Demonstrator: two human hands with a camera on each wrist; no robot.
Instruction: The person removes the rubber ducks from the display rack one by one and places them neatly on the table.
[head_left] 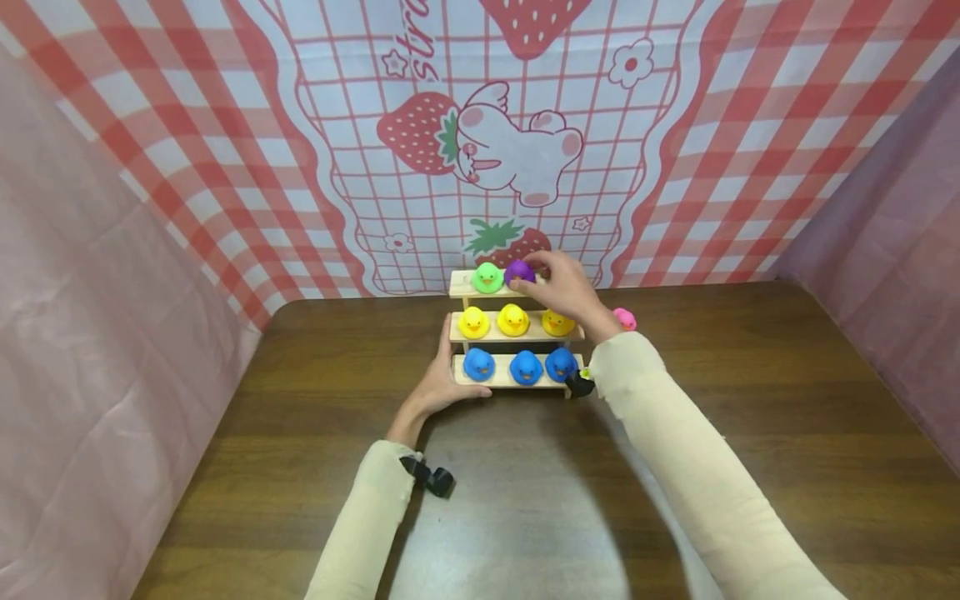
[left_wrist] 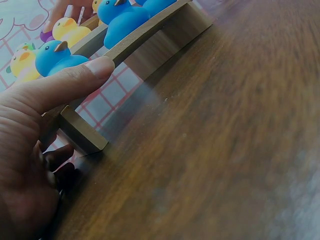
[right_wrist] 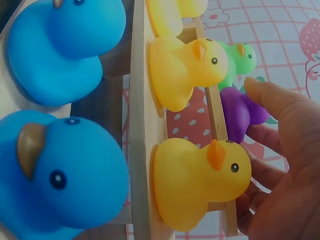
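Note:
A three-tier wooden stand (head_left: 459, 285) holds small rubber ducks. My left hand (head_left: 441, 385) grips its left end, the thumb along the front edge of the lowest tier in the left wrist view. On the top tier, my right hand (head_left: 567, 289) holds a purple duck (head_left: 517, 271) between thumb and fingers. Just left of it sits a green duck (head_left: 487, 279). Yellow ducks (head_left: 513, 320) line the middle tier; the rightmost is partly behind my right hand in the head view. Blue ducks (right_wrist: 82, 175) fill the bottom tier.
A pink duck (head_left: 624, 318) lies on the wooden table (head_left: 315, 417) right of the stand, partly hidden by my right wrist. A checked strawberry cloth (head_left: 420, 208) hangs close behind the stand. Pink curtains (head_left: 90, 333) flank the table.

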